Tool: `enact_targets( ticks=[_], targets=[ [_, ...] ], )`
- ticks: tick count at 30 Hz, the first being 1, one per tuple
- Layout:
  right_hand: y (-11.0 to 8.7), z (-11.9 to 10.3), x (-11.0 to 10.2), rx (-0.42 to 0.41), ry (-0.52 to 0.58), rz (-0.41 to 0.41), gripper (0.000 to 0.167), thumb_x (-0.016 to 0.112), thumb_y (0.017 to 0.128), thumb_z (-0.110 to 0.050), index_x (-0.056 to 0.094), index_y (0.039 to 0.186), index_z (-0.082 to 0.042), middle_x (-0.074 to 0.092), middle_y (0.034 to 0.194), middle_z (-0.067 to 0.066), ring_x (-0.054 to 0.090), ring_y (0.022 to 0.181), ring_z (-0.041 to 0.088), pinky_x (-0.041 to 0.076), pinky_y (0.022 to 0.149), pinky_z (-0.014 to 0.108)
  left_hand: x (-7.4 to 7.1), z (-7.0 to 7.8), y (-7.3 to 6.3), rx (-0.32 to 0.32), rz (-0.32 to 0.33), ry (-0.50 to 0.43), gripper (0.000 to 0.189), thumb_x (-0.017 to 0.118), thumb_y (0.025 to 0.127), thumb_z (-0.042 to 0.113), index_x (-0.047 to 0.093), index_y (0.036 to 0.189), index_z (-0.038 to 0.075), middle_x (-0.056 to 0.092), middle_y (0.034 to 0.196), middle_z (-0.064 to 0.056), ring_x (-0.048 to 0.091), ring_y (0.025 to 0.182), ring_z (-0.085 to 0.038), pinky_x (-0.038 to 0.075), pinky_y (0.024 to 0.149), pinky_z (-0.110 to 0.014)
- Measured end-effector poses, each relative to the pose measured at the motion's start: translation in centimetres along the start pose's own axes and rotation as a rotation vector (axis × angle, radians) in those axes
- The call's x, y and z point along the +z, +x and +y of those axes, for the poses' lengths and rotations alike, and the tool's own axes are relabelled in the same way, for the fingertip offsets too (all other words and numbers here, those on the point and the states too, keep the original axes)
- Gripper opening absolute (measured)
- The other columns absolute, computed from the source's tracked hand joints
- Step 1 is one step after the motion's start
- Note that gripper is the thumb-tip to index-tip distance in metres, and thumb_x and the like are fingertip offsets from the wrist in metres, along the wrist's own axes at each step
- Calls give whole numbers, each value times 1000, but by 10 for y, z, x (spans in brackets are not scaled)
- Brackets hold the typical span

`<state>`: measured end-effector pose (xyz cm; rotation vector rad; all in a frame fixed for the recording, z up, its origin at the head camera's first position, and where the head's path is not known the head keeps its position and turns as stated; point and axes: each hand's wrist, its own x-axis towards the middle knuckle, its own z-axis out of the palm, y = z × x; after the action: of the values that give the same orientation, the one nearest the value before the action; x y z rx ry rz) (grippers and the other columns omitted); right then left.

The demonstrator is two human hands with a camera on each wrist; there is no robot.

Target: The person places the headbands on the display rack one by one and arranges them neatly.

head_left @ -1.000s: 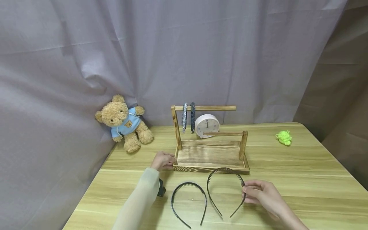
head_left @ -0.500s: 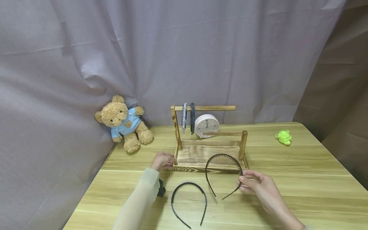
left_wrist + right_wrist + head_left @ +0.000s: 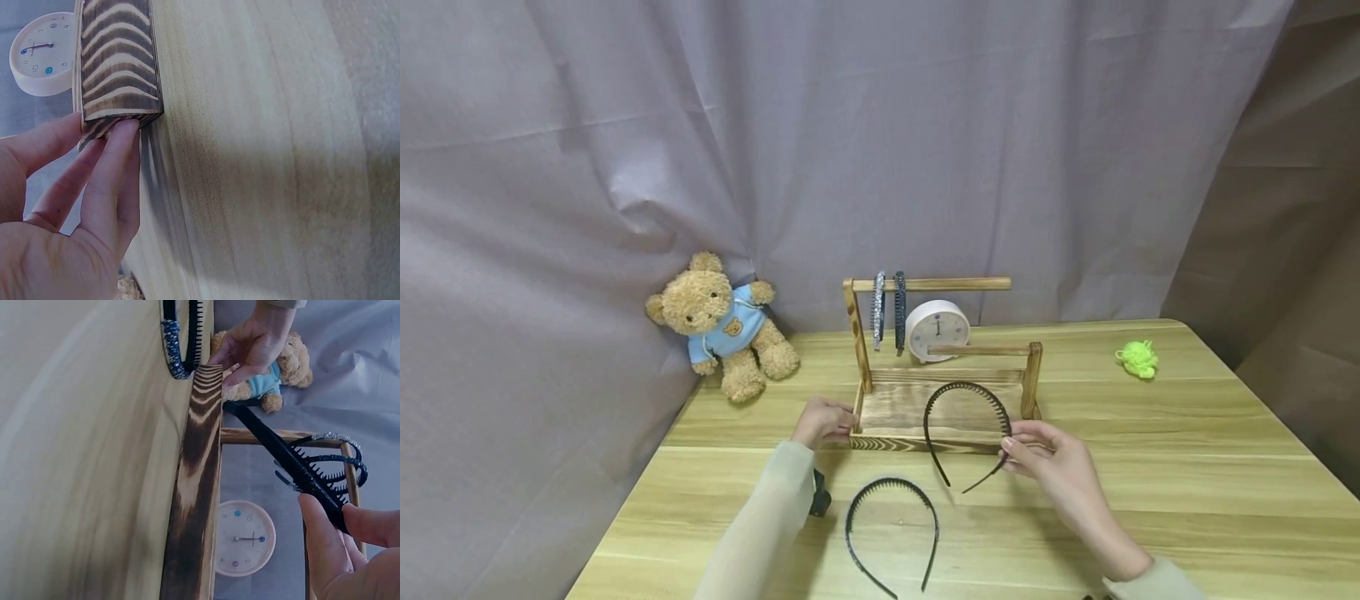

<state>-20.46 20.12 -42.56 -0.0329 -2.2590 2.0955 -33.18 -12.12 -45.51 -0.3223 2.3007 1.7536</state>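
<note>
My right hand [image 3: 1060,467] pinches a dark toothed headband [image 3: 966,385] by its right side, holding it up before the front of a wooden rack [image 3: 925,444]. In the right wrist view this black headband [image 3: 275,447] runs slantwise from the fingertips. At the rack's left front corner my left hand [image 3: 823,421] grips the end of the base, thumb and fingertips on the wood [image 3: 122,69]. A glittery silver headband [image 3: 878,312] and a dark glittery one [image 3: 900,315] hang from the rack's upper bar [image 3: 955,284]. Another dark toothed headband [image 3: 891,482] lies on the table.
A round white clock [image 3: 938,329] stands behind the rack's lower bar [image 3: 981,351]. The teddy bear [image 3: 730,325] in blue sits at the back left against the grey cloth [image 3: 880,150]. Bright green yarn [image 3: 1138,359] lies to the right. A small dark object [image 3: 821,493] is beside the left forearm.
My right hand has lifted the headband and carried it up and left, toward the rack. The left hand stays at the rack's corner. The view has shifted slightly.
</note>
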Motion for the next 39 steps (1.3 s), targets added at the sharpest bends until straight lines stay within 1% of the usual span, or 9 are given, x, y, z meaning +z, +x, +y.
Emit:
enact_targets(
  ticks=[5, 11, 17, 22, 27, 30, 35, 39],
  targets=[
    [4, -8, 9, -20, -35, -8, 36, 65, 90, -1, 55, 123, 11, 63, 110, 22, 70, 86, 12, 61, 81, 28, -1, 2, -1, 0, 2, 5, 32, 67, 85, -5, 65, 116, -12, 71, 95, -23, 65, 69, -19, 63, 72, -35],
    [13, -15, 18, -55, -83, 3, 34, 67, 90, -4, 58, 121, 8, 64, 110, 24, 70, 83, 12, 61, 79, 27, -3, 3, 0, 9, -1, -9, 31, 67, 84, -6, 65, 115, -13, 72, 96, -25, 67, 69, -19, 63, 70, -36],
    [20, -14, 26, -76, -55, 13, 34, 67, 89, -1, 58, 120, 10, 64, 110, 27, 70, 82, 11, 61, 78, 28, -2, 2, 1, -2, 3, 3, 32, 68, 84, -5, 65, 115, -13, 72, 94, -22, 65, 68, -19, 63, 70, -35],
    [26, -13, 32, -97, -26, 31, 32, 65, 89, 2, 58, 119, 11, 63, 110, 28, 70, 81, 10, 62, 76, 26, -1, 1, 2, -5, 3, 4, 34, 68, 85, -5, 64, 117, -12, 71, 97, -22, 64, 69, -18, 63, 73, -36],
    [31, -13, 37, -122, -58, 61, 31, 66, 89, 1, 61, 119, 8, 64, 110, 26, 70, 80, 8, 61, 74, 23, 0, -1, 4, -1, -4, -2, 34, 68, 85, -5, 63, 118, -12, 71, 100, -23, 63, 69, -18, 63, 75, -37],
    [34, -12, 39, -134, -68, 79, 30, 67, 89, 0, 61, 118, 7, 65, 111, 26, 69, 79, 5, 61, 74, 23, 0, -2, 4, 1, -8, -8, 34, 67, 85, -6, 63, 118, -12, 71, 100, -24, 65, 69, -18, 63, 74, -37],
    [39, -12, 42, -147, -44, 110, 29, 67, 90, -1, 62, 117, 7, 66, 111, 27, 69, 78, 5, 62, 74, 25, -1, -2, 3, -2, -6, -17, 34, 66, 85, -6, 63, 118, -12, 72, 99, -23, 66, 69, -18, 63, 74, -37],
    [43, -13, 45, -139, -40, 129, 28, 67, 90, -3, 63, 116, 6, 67, 110, 27, 69, 77, 5, 62, 72, 23, -1, -3, 3, -1, -4, -21, 34, 66, 85, -6, 63, 118, -12, 71, 99, -23, 66, 69, -18, 63, 75, -37]
  ],
)
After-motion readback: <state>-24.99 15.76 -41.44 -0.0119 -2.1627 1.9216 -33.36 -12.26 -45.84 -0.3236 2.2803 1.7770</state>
